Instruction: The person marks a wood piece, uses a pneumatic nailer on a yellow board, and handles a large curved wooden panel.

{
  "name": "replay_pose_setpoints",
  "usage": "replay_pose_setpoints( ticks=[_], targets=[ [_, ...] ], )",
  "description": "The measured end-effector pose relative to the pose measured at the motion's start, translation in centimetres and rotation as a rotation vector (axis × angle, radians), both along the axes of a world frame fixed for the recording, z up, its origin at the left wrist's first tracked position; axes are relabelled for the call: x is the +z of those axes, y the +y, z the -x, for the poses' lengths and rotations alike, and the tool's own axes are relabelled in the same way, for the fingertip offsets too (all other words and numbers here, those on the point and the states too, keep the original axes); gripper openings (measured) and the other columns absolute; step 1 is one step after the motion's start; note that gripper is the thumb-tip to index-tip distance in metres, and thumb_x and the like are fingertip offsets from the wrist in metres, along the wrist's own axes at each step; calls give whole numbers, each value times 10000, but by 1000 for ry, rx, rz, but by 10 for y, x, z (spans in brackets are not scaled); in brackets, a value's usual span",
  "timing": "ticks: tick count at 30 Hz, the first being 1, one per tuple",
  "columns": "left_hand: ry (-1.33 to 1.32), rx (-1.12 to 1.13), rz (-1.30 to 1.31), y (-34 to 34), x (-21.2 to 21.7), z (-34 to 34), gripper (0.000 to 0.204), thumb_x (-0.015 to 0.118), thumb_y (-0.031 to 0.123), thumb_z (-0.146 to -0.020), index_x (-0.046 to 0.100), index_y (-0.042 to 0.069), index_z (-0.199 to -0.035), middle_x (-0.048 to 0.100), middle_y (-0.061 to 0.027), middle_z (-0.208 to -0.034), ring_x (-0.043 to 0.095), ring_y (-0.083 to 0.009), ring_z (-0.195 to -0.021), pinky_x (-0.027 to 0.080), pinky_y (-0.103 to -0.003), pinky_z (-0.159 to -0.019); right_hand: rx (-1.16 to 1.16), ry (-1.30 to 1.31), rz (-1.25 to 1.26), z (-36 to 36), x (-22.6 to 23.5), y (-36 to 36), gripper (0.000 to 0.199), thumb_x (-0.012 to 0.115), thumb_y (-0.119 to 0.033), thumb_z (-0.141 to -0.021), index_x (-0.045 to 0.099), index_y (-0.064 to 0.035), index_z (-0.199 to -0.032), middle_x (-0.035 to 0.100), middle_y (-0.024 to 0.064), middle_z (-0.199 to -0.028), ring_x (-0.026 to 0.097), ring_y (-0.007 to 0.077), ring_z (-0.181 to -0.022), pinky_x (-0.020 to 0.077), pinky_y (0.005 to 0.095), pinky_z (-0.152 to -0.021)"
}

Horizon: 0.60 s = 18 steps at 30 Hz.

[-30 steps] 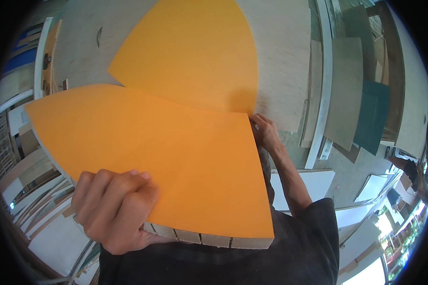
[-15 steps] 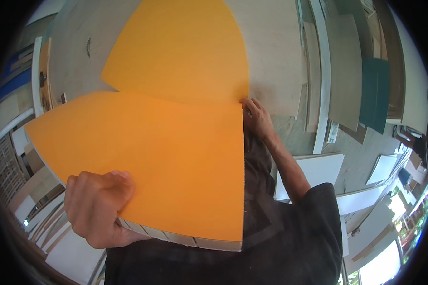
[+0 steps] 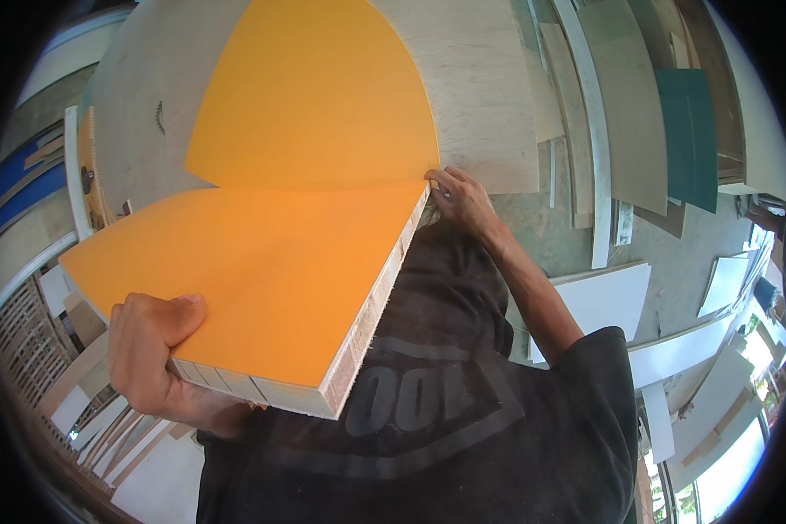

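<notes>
An orange-faced blockboard, its pale block core showing along the near and right edges, is held tilted in front of my body. My left hand is closed around its near left edge, thumb on the orange face and the other fingers hidden beneath. At the board's far right corner, my right hand has its fingers bent and pressed together against the edge. Beyond the board lies a second orange panel, its near edge meeting or overlapped by the held board. Under it is a large pale plywood sheet.
To the right stand a long white strip, a tan board and a dark green panel. White panels lie on the floor nearer me. Slatted pieces and board offcuts crowd the left side.
The near end of the held board has swung left and tilted, so its right core edge now shows. My left hand moved slightly left and up with it; my right hand stays at the corner.
</notes>
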<state>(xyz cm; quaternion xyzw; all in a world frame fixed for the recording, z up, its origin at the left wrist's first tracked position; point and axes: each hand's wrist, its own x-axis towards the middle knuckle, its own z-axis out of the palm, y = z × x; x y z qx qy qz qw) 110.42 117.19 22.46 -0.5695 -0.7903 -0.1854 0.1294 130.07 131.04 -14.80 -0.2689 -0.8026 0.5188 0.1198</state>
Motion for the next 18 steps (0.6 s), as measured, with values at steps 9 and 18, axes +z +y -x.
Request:
replay_pose_setpoints(
  ticks=[9, 18],
  targets=[
    [11, -17, 24, -5, 5, 2, 593, 779, 613, -779, 583, 58, -706, 563, -67, -622, 574, -216, -552, 355, -326, -553, -27, 51, -10, 1, 2, 0, 247, 663, -61, -892, 667, -57, -1139, 671, 157, -1000, 663, 382, -949, 542, 456, -820],
    [14, -33, 61, -8, 3, 5, 734, 733, 783, -742, 575, 66, -717, 543, -51, -622, 567, -213, -556, 355, -334, -557, -63, 27, 67, 1, 7, -2, 255, 676, -36, -884, 671, -63, -1137, 673, 156, -1007, 673, 381, -908, 547, 440, -804]
  ],
)
